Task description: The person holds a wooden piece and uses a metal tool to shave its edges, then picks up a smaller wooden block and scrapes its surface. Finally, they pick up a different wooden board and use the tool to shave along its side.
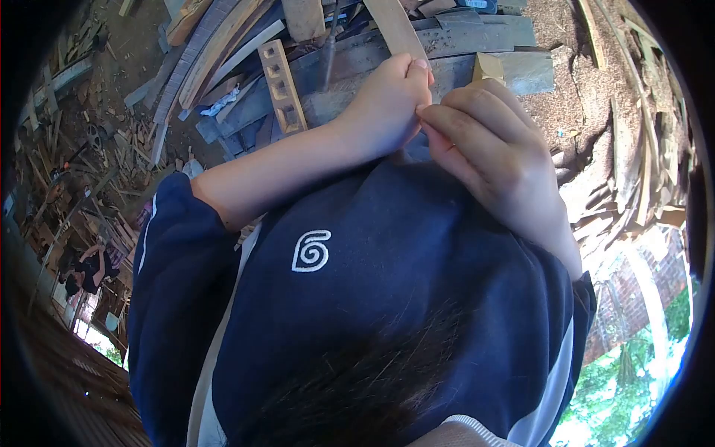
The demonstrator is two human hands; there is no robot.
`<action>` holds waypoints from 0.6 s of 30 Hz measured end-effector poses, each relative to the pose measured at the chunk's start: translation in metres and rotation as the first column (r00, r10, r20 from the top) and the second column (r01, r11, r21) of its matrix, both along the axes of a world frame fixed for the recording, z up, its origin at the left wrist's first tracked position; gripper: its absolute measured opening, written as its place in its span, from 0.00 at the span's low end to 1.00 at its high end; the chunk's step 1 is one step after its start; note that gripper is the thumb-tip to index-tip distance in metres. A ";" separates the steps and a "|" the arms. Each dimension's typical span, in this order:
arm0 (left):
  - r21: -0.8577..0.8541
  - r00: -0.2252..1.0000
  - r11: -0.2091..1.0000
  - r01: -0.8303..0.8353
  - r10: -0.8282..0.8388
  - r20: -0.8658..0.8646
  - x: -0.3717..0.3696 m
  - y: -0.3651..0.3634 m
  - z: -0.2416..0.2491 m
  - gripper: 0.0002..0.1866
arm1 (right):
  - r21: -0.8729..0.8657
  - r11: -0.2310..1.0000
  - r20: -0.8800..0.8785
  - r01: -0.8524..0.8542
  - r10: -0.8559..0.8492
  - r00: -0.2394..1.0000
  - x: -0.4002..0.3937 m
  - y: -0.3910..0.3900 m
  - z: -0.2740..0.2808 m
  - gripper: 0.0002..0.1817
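Note:
My left hand [395, 100] is closed in front of my chest, its fingers wrapped round the near end of a flat, pale wooden slat [395, 28]. The slat runs away from me, over stacked grey boards. Close beside it, my right hand [495, 134] has thumb and forefinger pinched together, the fingertips almost against the left hand. Whatever it pinches is hidden. Behind the right knuckles a small yellowish wood piece [488, 67] shows in part. Left of the slat lies a wooden bar with square holes [283, 86], near a thin, blurred metal rod [329, 56].
Weathered grey boards [514, 71] are stacked beyond my hands. Curved planks [212, 56] lean at upper left. Wood chips [562, 26] cover the ground at upper right, near splintered strips [633, 164]. Scrap wood is strewn at left, where another person [93, 268] is visible.

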State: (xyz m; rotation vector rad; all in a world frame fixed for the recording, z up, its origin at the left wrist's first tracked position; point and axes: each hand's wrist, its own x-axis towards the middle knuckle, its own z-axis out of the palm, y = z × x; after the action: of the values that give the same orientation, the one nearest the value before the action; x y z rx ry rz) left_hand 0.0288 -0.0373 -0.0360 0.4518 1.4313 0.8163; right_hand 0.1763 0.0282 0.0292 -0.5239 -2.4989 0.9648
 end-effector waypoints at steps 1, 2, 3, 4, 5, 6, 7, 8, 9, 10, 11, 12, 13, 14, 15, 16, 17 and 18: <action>0.000 1.000 1.000 0.001 -0.001 0.001 0.001 -0.001 -0.007 0.17 | 0.049 0.999 0.023 -0.011 0.010 1.000 0.001 0.000 -0.003 0.12; -0.003 1.000 1.000 0.009 -0.009 -0.022 0.003 -0.002 -0.017 0.18 | 0.097 0.995 0.047 -0.024 0.020 0.999 0.002 -0.001 -0.005 0.10; -0.006 0.999 1.000 0.016 -0.016 -0.045 0.005 -0.003 -0.024 0.19 | 0.097 0.995 0.048 -0.024 0.019 0.999 0.003 -0.001 -0.006 0.10; -0.006 0.999 1.000 0.017 -0.017 -0.044 0.007 -0.005 -0.029 0.19 | 0.103 0.994 0.077 -0.028 0.020 0.997 0.004 -0.002 -0.006 0.10; -0.021 0.997 0.999 0.026 -0.027 -0.069 0.009 -0.006 -0.033 0.20 | 0.110 0.993 0.107 -0.032 0.021 0.994 0.004 -0.002 -0.006 0.09; -0.037 0.995 0.999 0.035 -0.039 -0.095 0.011 -0.006 -0.035 0.20 | 0.110 0.993 0.109 -0.031 0.019 0.994 0.004 -0.003 -0.007 0.09; -0.036 0.995 0.999 0.037 -0.040 -0.092 0.013 -0.006 -0.037 0.20 | 0.105 0.994 0.116 -0.016 0.004 0.993 0.004 -0.004 -0.007 0.09; -0.068 0.995 0.997 0.024 -0.030 -0.097 0.015 -0.005 -0.038 0.18 | 0.101 0.995 0.124 -0.002 -0.010 0.992 0.004 -0.005 -0.007 0.09; -0.100 0.995 0.995 0.011 -0.021 -0.101 0.018 -0.005 -0.039 0.17 | 0.102 0.995 0.126 -0.002 -0.011 0.992 0.005 -0.006 -0.007 0.09; -0.099 0.995 0.995 0.011 -0.021 -0.099 0.020 -0.005 -0.040 0.17 | 0.086 0.996 0.144 0.004 -0.016 0.989 0.006 -0.006 -0.007 0.09; -0.094 0.995 0.996 0.013 -0.022 -0.093 0.021 -0.005 -0.041 0.17 | 0.069 0.998 0.162 0.011 -0.022 0.987 0.007 -0.007 -0.007 0.09; -0.089 0.996 0.996 0.015 -0.023 -0.087 0.022 -0.005 -0.042 0.17 | 0.068 0.998 0.163 0.012 -0.023 0.986 0.007 -0.008 -0.008 0.09; -0.089 0.996 0.996 0.017 -0.025 -0.087 0.023 -0.006 -0.044 0.17 | 0.062 0.998 0.155 0.033 -0.042 0.987 0.008 -0.009 -0.008 0.09; -0.067 0.996 0.998 0.006 -0.012 -0.086 0.025 -0.006 -0.048 0.17 | 0.055 0.997 0.148 0.055 -0.062 0.987 0.008 -0.010 -0.008 0.09; -0.045 0.996 0.999 -0.004 0.000 -0.084 0.026 -0.006 -0.049 0.17 | 0.054 0.997 0.149 0.058 -0.065 0.987 0.008 -0.011 -0.010 0.09; -0.045 0.997 0.999 0.000 -0.004 -0.083 0.026 -0.006 -0.049 0.17 | 0.049 0.995 0.129 0.093 -0.098 0.987 0.010 -0.012 -0.012 0.10; -0.001 0.996 1.000 0.012 -0.012 -0.090 0.025 -0.005 -0.048 0.17 | 0.042 0.991 0.110 0.127 -0.131 0.985 0.011 -0.013 -0.015 0.10; 0.043 0.995 0.999 0.025 -0.021 -0.096 0.025 -0.004 -0.046 0.16 | 0.043 0.991 0.113 0.131 -0.135 0.984 0.012 -0.014 -0.018 0.10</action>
State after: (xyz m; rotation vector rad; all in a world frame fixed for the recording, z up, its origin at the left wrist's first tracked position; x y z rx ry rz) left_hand 0.0543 -0.0409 -0.0820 0.5464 1.4961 0.8185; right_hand 0.1883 0.0138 0.0115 -0.7448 -2.5400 0.8610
